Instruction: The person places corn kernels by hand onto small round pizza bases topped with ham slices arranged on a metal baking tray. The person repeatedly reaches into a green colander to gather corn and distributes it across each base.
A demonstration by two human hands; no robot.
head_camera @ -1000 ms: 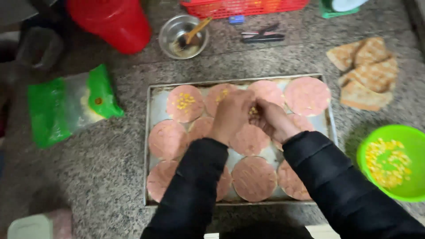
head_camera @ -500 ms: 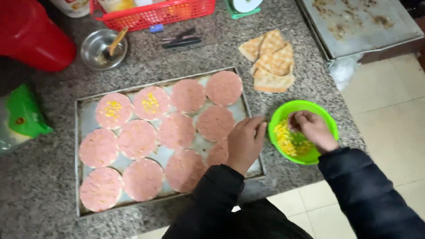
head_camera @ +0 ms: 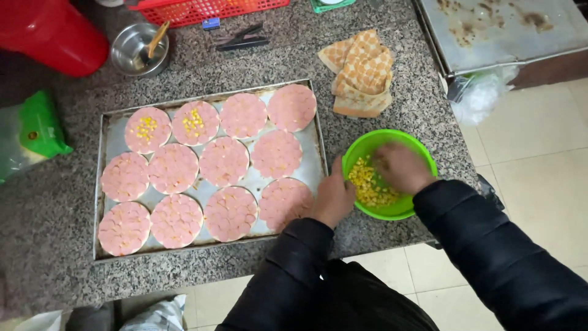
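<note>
Head view: the right hand (head_camera: 398,167) is down inside the green bowl (head_camera: 422,160), its fingers curled into the corn kernels (head_camera: 369,184); motion blur hides whether they have closed on any, so I cannot tell. The left hand (head_camera: 334,196) rests on the speckled desk (head_camera: 55,214) between the bowl and the baking tray (head_camera: 101,184), fingers loosely bent, thumb against the bowl's rim, holding nothing. On the tray lie twelve round bases covered in pink sausage slices; only two in the far-left corner (head_camera: 147,127) (head_camera: 194,121) carry corn, so ten look left to top. Around: a folded checkered cloth (head_camera: 361,70), a small steel bowl (head_camera: 138,49), a red container (head_camera: 52,34), a green bag (head_camera: 30,132), dark tongs (head_camera: 242,38). Nothing lies between bowl and tray.
</note>
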